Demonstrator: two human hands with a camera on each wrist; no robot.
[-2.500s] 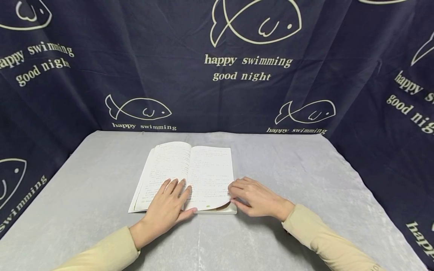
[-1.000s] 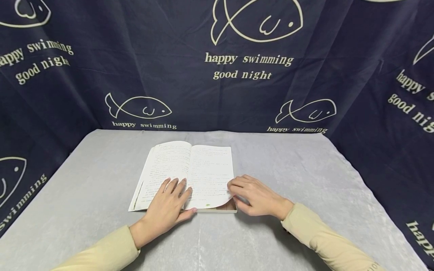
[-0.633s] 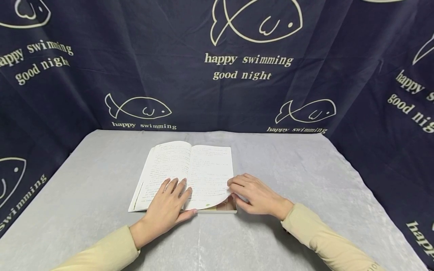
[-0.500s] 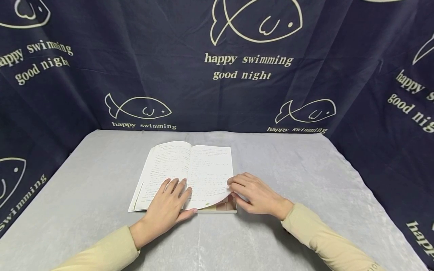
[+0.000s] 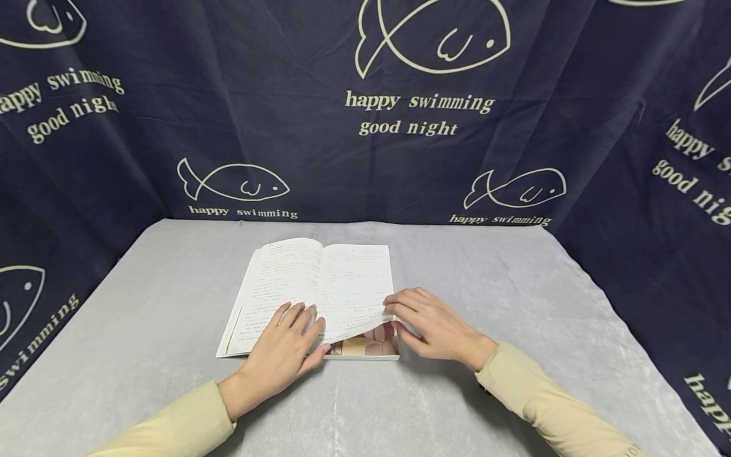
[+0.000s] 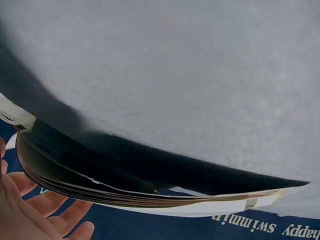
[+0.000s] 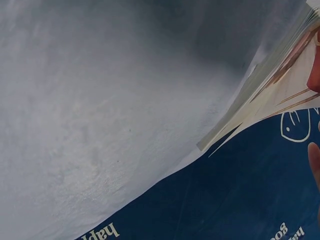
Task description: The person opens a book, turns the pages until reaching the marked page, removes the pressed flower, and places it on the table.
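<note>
An open book [image 5: 280, 266] with printed white pages lies on the table in the head view. My left hand [image 5: 280, 346] rests over its lower left page near the spine, fingers stretched out and thumb at the bottom edge. At the right edge, my right hand [image 5: 436, 324] pinches the right page [image 5: 354, 285] between thumb and fingers. The lower corner of this page is lifted, baring a coloured picture page [image 5: 371, 343] below. In the left wrist view, the book's lower edge [image 6: 210, 206] runs beside my spread fingers. The right wrist view catches the page edges [image 7: 265, 97] and one fingertip.
A grey cloth covers the table [image 5: 485, 273] around the book. Dark blue curtain [image 5: 320, 127] with white fish and lettering hangs behind and along both sides.
The lower right corner of the page has curled up and away from me, so more of the picture page shows. My right hand has moved slightly away from me; the left hand has barely moved.
</note>
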